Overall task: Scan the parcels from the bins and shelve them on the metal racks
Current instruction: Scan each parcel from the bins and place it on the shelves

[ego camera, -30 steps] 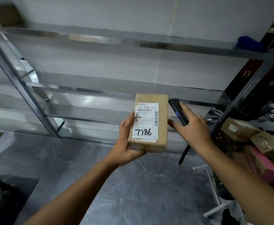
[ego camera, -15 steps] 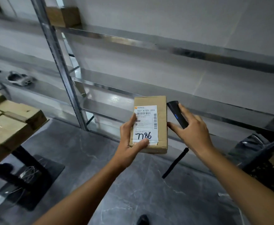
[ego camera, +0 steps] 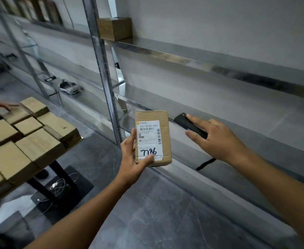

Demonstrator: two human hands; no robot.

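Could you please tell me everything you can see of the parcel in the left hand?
The parcel is an oblong brown cardboard box, held upright in front of the metal rack. A white label on its front carries barcodes, the print 507 N705 094 and handwritten 7786. The left hand grips its lower left, thumb on the label.

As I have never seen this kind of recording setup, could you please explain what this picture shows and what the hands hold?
There is no machine here: a person wears one wide-angle camera on the head, so the picture looks forward and down at their own arms. The left hand grips a small brown cardboard parcel with a white label marked 7786. The right hand holds a black handheld scanner beside it. Behind stands a shiny metal rack, with one brown cardboard box on an upper shelf. At the left, flat brown boxes lie packed side by side, and another person's hand rests on one.
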